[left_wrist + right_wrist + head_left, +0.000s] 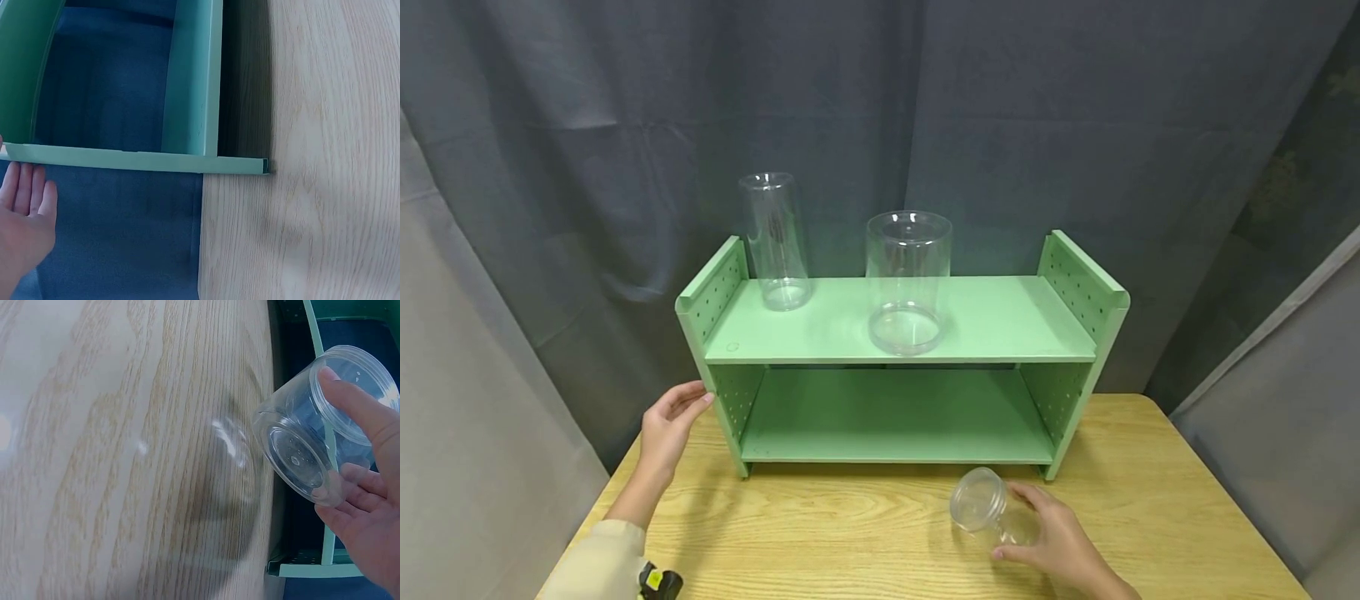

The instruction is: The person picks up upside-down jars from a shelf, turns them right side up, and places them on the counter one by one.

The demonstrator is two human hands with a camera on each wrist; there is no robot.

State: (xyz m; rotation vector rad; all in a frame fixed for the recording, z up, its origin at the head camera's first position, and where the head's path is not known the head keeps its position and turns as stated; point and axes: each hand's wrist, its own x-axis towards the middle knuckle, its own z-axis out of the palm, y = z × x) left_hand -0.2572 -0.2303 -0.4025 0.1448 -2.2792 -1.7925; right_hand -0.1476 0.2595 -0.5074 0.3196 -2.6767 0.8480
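My right hand (pixel 1056 542) grips a short clear plastic jar (pixel 294 431) by its side, thumb and fingers on opposite sides. The jar is tilted over the table, in front of the right end of a green two-tier shelf (pixel 898 362); its ringed end points up and to the left in the head view. At the shelf's left side panel (pixel 125 157), my left hand (pixel 670 425) holds the edge between thumb and fingers. In the left wrist view most of the thumb is out of frame.
A tall narrow clear jar (pixel 778 242) stands at the left of the upper tier, and a wider clear jar (pixel 908 283) near its middle. The shelf stands on a wooden table (pixel 820 533). Grey curtains (pixel 850 100) hang behind and at the sides.
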